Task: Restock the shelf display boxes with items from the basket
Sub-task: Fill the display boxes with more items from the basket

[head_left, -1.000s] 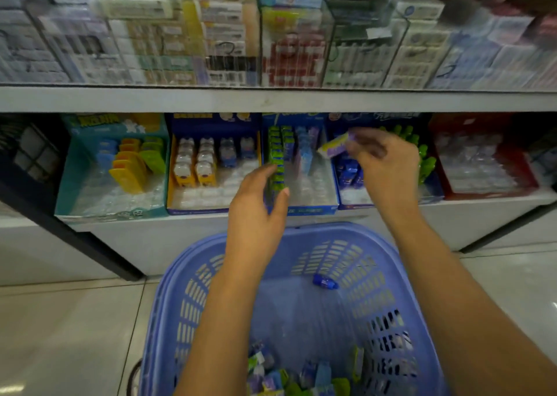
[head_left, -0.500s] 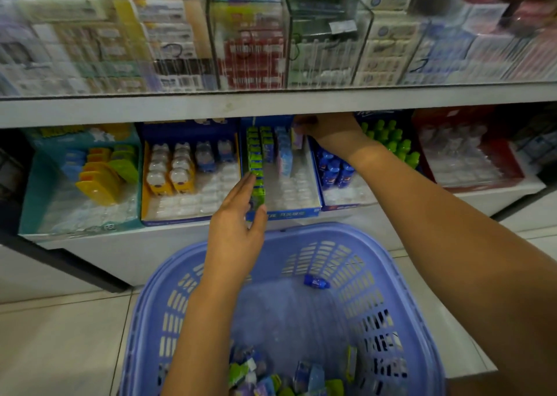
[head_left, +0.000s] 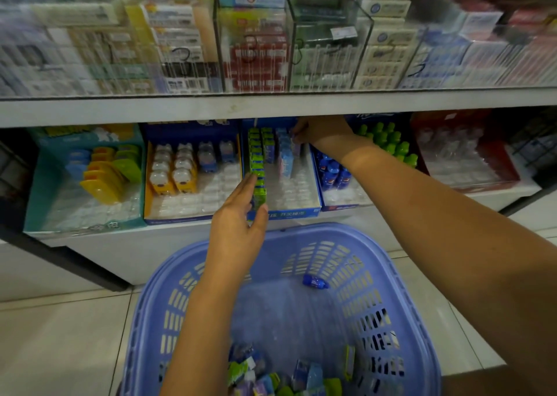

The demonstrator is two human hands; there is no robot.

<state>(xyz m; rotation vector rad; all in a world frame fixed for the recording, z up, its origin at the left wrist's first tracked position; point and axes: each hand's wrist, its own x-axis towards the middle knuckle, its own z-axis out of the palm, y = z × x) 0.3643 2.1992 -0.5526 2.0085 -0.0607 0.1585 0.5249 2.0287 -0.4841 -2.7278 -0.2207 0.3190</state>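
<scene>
A white store shelf (head_left: 271, 109) carried a row of display boxes, and a blue basket (head_left: 401, 320) with small packets (head_left: 301, 377) heaped at its near end stood on the tiled floor below. The left hand (head_left: 238, 227) lay open, fingers straight, against the front green packs (head_left: 258, 184) in the middle box (head_left: 297, 211). The right hand (head_left: 322, 130) reached to the back of that box, pinching a small purple pack (head_left: 297, 147) beside the blue ones.

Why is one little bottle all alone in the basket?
The small blue bottle lies on its side against the far wall of the purple plastic basket, apart from the heap of packets at the near end.
</scene>
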